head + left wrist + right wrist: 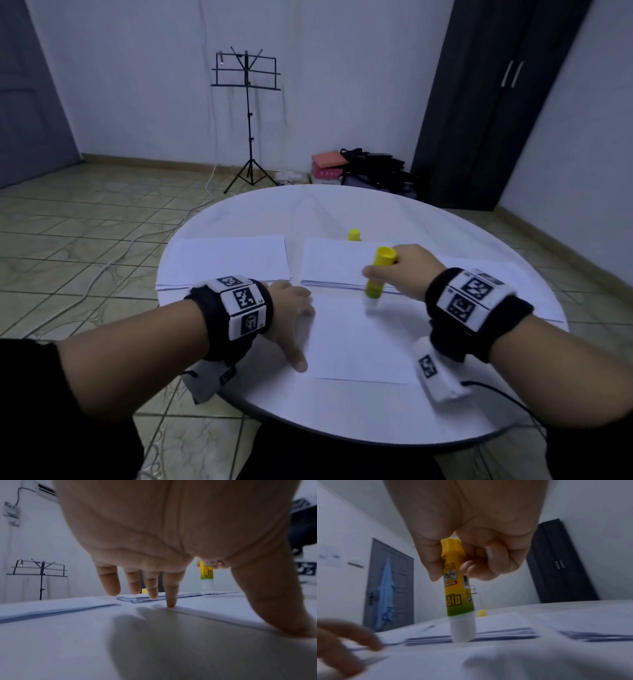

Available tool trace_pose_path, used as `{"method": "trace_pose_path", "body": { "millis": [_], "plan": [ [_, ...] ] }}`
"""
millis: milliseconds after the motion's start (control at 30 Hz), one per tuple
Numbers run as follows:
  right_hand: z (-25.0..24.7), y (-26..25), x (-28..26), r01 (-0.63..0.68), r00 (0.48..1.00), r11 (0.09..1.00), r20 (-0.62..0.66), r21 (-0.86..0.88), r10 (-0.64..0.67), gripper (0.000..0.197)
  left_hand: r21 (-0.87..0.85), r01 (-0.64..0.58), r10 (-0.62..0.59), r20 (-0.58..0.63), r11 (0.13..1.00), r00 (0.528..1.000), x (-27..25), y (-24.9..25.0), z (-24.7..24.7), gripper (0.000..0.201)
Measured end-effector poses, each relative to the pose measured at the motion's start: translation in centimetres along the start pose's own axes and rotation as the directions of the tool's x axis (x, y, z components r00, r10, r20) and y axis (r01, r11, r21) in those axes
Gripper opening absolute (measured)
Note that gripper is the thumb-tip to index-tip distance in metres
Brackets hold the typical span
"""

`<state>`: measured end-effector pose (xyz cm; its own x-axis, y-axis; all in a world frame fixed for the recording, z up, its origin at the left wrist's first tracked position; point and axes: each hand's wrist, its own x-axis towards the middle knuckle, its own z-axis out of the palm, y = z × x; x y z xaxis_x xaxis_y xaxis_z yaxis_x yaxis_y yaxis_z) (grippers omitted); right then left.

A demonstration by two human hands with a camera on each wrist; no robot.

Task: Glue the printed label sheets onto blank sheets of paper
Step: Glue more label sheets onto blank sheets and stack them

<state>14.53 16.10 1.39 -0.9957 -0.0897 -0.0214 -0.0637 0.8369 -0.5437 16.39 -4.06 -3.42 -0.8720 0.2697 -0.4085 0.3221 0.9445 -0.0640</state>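
Low centre in the head view, a sheet lies on the bench. The left hand, fingers spread, presses its left edge; the right hand grips a glue stick, tip down on the sheet. The left wrist view shows only forefinger and thumb touching paper. Behind lie two stacks and a yellow cap.

A left hand spreads over a white table, index fingertip and thumb pressing the edge of a sheet. Beyond the fingers lie two paper stacks and an upright glue stick; a music stand stands against the wall.
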Motion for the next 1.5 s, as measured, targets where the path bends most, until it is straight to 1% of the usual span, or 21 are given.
{"method": "trace_pose_path", "body": {
  "millis": [67,133,200,300,400,467,567,633,800,933,1033,1100,1167,1267,1333,1400,1500],
  "plan": [
    [1.8,-2.6,-0.3,0.104,0.991,0.994,0.087,-0.043,-0.1,0.033,-0.024,0.022,-0.021,0.022,0.999,1.0,0.0,-0.1,0.0,0.106],
    [3.8,-4.5,-0.6,0.178,0.976,0.978,0.15,-0.112,-0.16,0.036,-0.006,0.009,-0.009,0.01,1.0,1.0,-0.2,0.2,0.1,0.1],
    [5.4,-5.4,-0.9,0.22,0.962,0.966,0.191,-0.132,-0.193,0.038,0.011,0.026,-0.026,-0.012,1.0,1.0,-0.3,0.4,0.1,0.093],
    [6.1,-5.3,-1.7,0.267,0.947,0.953,0.22,-0.141,-0.233,0.039,0.032,0.018,-0.019,0.042,0.999,0.999,-0.7,0.4,-0.2,0.092],
    [5.2,-4.5,-3.0,0.324,0.921,0.932,0.278,-0.161,-0.272,0.035,0.025,-0.012,0.011,0.043,1.0,0.999,-0.7,0.4,-0.6,0.087],
    [4.3,-3.5,-4.1,0.332,0.916,0.93,0.287,-0.156,-0.279,0.031,0.08,-0.014,0.012,0.036,0.997,0.999,-0.6,0.7,-0.7,0.094],
    [2.4,-1.2,-5.5,0.295,0.929,0.941,0.278,-0.164,-0.243,0.035,0.149,0.032,-0.043,0.067,0.988,0.997,0.0,0.9,-0.7,0.109],
    [1.1,0.5,-6.1,0.249,0.943,0.953,0.267,-0.174,-0.198,0.036,0.16,0.033,-0.044,0.067,0.987,0.997,0.1,1.2,-0.9,0.11],
    [-2.1,4.7,-6.9,0.131,0.965,0.973,0.251,-0.188,-0.081,0.031,0.17,0.047,-0.058,0.06,0.984,0.996,0.1,1.5,-1.1,0.108],
    [-3.6,6.0,-5.6,0.05,0.966,0.98,0.257,-0.193,0.001,0.03,0.155,0.059,-0.072,0.078,0.986,0.994,0.1,1.7,-1.0,0.11],
    [-3.9,5.4,-3.1,-0.005,0.99,0.986,0.136,-0.167,0.028,0.026,0.135,0.071,-0.083,0.089,0.988,0.993,0.2,1.6,-1.0,0.113],
    [-3.7,4.9,-1.3,-0.047,0.996,0.983,0.06,-0.179,0.059,0.027,0.119,0.075,-0.086,0.089,0.99,0.992,0.1,1.7,-1.2,0.111],
    [-3.1,4.9,0.1,-0.091,0.994,0.974,0.032,-0.209,0.1,0.03,0.103,0.079,-0.088,0.086,0.992,0.992,0.0,1.8,-1.2,0.108],
    [-2.4,5.4,0.6,-0.128,0.988,0.963,0.05,-0.239,0.144,0.036,0.065,0.091,-0.096,0.085,0.994,0.992,0.2,1.6,-1.0,0.11],
    [-2.3,5.7,0.0,-0.121,0.988,0.959,0.066,-0.255,0.142,0.037,0.041,0.091,-0.094,0.088,0.995,0.992,0.3,1.3,-0.9,0.11],
    [-2.7,6.0,-1.4,-0.104,0.986,0.966,0.103,-0.236,0.131,0.033,0.019,0.086,-0.088,0.091,0.996,0.992,0.4,1.1,-0.9,0.11],
    [-3.6,6.4,-4.1,-0.083,0.973,0.984,0.199,-0.16,0.115,0.025,0.015,0.062,-0.064,0.094,0.998,0.994,0.4,0.8,-0.7,0.113]
  ]
}}
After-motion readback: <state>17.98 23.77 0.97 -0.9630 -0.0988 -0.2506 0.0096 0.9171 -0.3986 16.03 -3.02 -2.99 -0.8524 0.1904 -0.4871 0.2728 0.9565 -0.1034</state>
